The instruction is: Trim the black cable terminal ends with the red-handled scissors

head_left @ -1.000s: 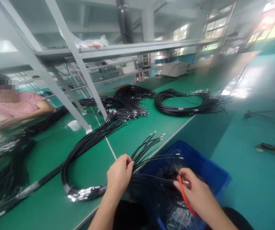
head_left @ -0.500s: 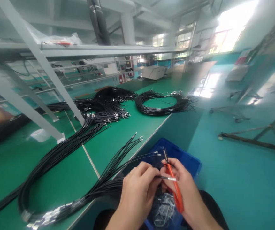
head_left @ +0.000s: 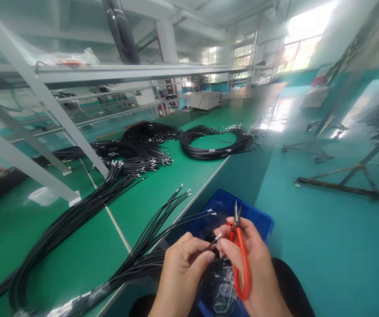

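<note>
My left hand (head_left: 187, 266) pinches a thin black cable (head_left: 211, 245) near its pale tip. Orange-handled scissors (head_left: 244, 268) rest in my right hand (head_left: 255, 255), with their blades pointing up and slightly apart. The fingertips of that hand touch or nearly touch the cable's tip. From the left hand a bundle of black cables (head_left: 136, 262) runs back onto the green table, and several loose ends with light tips fan out beside it. Below both hands stands a blue bin (head_left: 220, 196) with clear plastic scraps (head_left: 224, 288) inside.
On the green table (head_left: 156, 193) lie a coiled cable bundle (head_left: 205, 152) and a heap of black cables (head_left: 149, 132). A metal shelf frame (head_left: 73, 141) rises at the left. Wheeled metal stands (head_left: 347, 185) occupy the floor at right. Part of another person shows at the far left edge.
The scissors have turned more upright and their blades have parted. The cable tip now angles upward between my hands instead of lying across the scissors. The whole view has shifted slightly.
</note>
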A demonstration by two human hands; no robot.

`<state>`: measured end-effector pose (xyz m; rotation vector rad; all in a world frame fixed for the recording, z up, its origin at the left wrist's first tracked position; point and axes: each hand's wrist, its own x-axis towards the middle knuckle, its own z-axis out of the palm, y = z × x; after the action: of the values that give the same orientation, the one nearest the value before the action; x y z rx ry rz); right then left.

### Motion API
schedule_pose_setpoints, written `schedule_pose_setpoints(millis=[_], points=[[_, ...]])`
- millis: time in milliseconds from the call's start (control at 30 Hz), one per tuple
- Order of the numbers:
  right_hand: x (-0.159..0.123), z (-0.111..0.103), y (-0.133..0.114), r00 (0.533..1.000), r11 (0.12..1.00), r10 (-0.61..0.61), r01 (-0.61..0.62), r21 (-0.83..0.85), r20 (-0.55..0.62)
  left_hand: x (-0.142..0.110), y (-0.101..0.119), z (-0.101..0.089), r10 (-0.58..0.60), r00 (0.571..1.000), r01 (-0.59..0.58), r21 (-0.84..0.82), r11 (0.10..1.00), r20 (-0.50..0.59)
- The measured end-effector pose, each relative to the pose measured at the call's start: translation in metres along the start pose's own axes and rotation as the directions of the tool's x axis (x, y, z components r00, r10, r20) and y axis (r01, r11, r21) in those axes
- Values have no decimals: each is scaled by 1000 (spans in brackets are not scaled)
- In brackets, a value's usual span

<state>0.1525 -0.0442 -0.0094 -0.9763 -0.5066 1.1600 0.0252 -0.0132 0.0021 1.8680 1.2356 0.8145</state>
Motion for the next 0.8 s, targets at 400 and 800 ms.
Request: schedule_pose_setpoints(millis=[400,800], points=[[2,7,-1,999,995,45,-46,89,11,-3,-5,1,-34,997,45,-147,988,74],[-3,23,4,961,953,247,-264,150,127,-1,3,-6,36,996,-65,-423,904,-77]])
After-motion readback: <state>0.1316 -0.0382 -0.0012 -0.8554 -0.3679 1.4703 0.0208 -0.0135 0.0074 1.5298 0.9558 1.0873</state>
